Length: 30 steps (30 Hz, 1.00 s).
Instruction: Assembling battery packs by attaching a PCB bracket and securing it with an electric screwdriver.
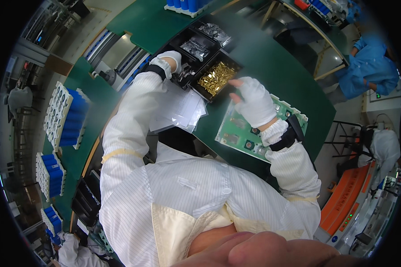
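My left hand (170,61), in a white fingerless glove with a black wrist strap, reaches into a black tray compartment (185,74) holding small dark parts; its fingertips are hidden there. My right hand (253,101), gloved the same way, hovers at the edge of the black tray of small brass parts (216,78), fingers pinched together at the tray's rim. Whether it holds a brass part is too small to tell. Under that hand lies a green circuit board (236,133) on the green table (272,66).
Clear plastic bags (178,111) lie on the table before me. Two more black trays hold silvery bagged parts (205,40). Racks of blue cylindrical cells (64,118) stand at the left and below. People in blue (370,66) and white coats work at the right.
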Tool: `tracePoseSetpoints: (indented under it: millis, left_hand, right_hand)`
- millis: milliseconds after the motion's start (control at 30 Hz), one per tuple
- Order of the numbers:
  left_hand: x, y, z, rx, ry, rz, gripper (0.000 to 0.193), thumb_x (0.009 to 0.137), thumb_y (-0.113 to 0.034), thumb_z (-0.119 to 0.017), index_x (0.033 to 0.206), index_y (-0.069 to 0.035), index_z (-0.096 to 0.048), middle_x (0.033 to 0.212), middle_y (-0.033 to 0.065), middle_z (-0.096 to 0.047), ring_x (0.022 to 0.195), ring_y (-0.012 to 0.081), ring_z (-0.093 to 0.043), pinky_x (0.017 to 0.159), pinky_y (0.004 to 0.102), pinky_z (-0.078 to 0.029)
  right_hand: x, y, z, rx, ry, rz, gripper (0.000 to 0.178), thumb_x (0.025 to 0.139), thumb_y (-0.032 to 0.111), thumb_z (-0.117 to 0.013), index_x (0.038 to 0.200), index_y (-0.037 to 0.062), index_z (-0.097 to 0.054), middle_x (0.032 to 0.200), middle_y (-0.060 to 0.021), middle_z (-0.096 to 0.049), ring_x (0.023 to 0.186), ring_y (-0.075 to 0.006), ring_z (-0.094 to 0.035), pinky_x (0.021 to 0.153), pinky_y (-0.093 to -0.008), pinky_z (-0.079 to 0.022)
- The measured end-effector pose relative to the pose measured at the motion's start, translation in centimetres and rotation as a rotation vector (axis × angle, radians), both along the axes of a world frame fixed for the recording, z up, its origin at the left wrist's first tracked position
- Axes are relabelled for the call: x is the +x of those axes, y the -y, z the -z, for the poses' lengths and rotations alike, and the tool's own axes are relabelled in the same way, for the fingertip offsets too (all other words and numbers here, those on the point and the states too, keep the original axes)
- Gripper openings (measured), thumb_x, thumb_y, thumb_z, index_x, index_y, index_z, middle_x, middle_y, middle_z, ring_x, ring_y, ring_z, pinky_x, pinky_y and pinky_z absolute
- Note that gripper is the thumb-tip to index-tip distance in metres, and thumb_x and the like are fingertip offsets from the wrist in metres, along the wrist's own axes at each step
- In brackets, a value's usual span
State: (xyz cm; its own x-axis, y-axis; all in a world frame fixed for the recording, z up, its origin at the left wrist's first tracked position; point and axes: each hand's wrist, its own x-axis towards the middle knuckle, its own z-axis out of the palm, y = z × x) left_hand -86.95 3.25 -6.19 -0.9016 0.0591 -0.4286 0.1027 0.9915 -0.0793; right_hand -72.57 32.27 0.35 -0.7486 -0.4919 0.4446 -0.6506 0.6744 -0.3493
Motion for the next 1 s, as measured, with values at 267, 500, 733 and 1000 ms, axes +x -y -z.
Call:
tracePoseSetpoints:
  millis: [267, 500, 733, 1000]
  left_hand:
    - [1.3, 0.0, -1.6, 0.013, -0.075, 0.231, 0.025, 0.074, -0.012, -0.065, 0.097, -0.005, -0.07, 0.099, 0.0175, -0.067, 0.094, 0.0344, -0.064, 0.079, 0.0385, -0.052]
    - [1.7, 0.7, -1.4, -0.021, -0.08, 0.165, 0.03, 0.073, -0.016, -0.068, 0.1, -0.004, -0.069, 0.097, 0.0179, -0.067, 0.092, 0.0342, -0.064, 0.08, 0.0387, -0.052]
    - [1.9, -1.0, -1.6, -0.129, -0.063, 0.198, 0.024, 0.078, -0.015, -0.064, 0.099, -0.006, -0.07, 0.099, 0.0172, -0.067, 0.094, 0.0333, -0.065, 0.08, 0.038, -0.052]
    - [2.2, -2.3, -1.8, -0.214, -0.153, 0.277, 0.022, 0.083, -0.012, -0.056, 0.098, -0.008, -0.07, 0.1, 0.0154, -0.068, 0.092, 0.0313, -0.066, 0.077, 0.0381, -0.054]
  right_hand:
    - [0.0, -0.4, -0.2, 0.029, -0.003, 0.028, 0.025, 0.079, 0.019, -0.067, 0.101, 0.0076, -0.063, 0.095, -0.0111, -0.062, 0.089, -0.0294, -0.06, 0.078, -0.0383, -0.05]
    - [0.1, 0.0, -0.2, 0.051, 0.002, 0.026, 0.025, 0.08, 0.022, -0.067, 0.101, 0.0086, -0.063, 0.096, -0.0101, -0.063, 0.091, -0.0286, -0.06, 0.078, -0.0384, -0.05]
    - [0.3, 0.0, -0.7, 0.121, 0.05, 0.043, 0.026, 0.081, 0.023, -0.066, 0.101, 0.0084, -0.064, 0.096, -0.01, -0.063, 0.092, -0.0283, -0.06, 0.078, -0.0384, -0.05]
    - [0.4, -0.4, -0.7, 0.083, 0.062, 0.037, 0.026, 0.081, 0.024, -0.065, 0.102, 0.008, -0.065, 0.096, -0.0102, -0.063, 0.091, -0.0286, -0.06, 0.08, -0.0383, -0.05]
